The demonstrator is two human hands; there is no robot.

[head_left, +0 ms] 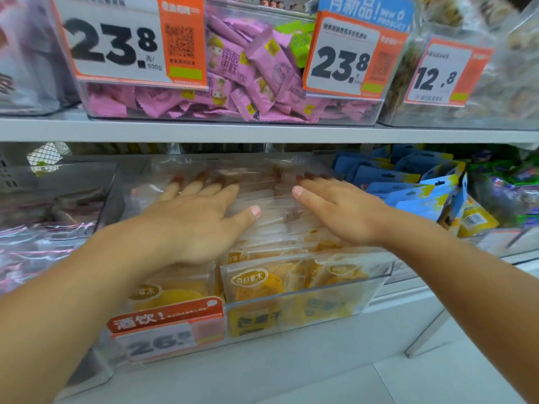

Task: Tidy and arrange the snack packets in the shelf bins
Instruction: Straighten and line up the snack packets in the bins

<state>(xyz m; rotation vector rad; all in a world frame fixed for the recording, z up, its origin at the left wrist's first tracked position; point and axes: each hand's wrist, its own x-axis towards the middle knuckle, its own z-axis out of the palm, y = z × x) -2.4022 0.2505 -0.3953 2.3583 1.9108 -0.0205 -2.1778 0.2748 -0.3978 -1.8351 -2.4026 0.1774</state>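
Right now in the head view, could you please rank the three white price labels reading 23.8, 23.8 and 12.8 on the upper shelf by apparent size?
1. Left 23.8 label, largest, though it is cut off.
2. Middle 23.8 label.
3. 12.8 label, smallest; wide-angle edge distortion makes true sizes unsure.

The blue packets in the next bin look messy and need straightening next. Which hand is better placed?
Right, probably: the right hand lies flat beside the blue packets; the left hand is farther away.

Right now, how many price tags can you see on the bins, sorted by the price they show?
23.8 tags: 2, a large one on the pink packets' bin and a smaller one to its right
12.8 tags: 1
Blurred tag starting 26: 1, on the bin both hands reach into
Total: 4
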